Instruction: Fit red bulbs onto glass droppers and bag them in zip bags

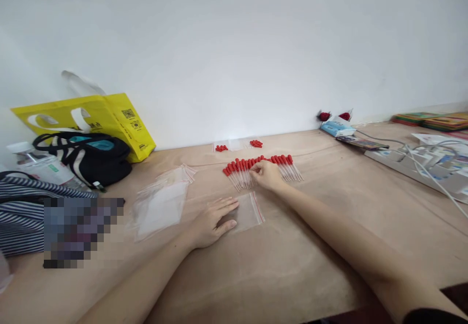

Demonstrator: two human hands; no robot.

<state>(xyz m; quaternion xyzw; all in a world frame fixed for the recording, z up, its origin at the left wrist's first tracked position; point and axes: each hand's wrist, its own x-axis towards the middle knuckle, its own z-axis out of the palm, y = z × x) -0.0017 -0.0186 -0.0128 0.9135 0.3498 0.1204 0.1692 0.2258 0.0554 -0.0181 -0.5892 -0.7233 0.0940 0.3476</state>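
Red-topped clear sticks [239, 165] lie side by side in a row on the tabletop [292, 270], red ends far, clear ends near. The right hand [265, 174] is at the row, right of its middle, so sticks show to its left and right. Its thumb and fingertips are drawn close together; whether they grip a stick cannot be told. Just to the near left, the left hand [216, 220] lies palm down with fingers extended, resting on the left part of a clear zip bag [250, 212] with a red line along its right edge.

Left of that hand, more clear zip bags [163, 207] lie in an overlapping pile. Beyond the row, near the wall [234, 46], are two small clusters of red tops [221, 148]. Farther left, a black bag [109, 161] sits before a yellow tote bag [137, 139]; far right, a blue tissue pack [337, 128] lies near dark red roses [324, 116].
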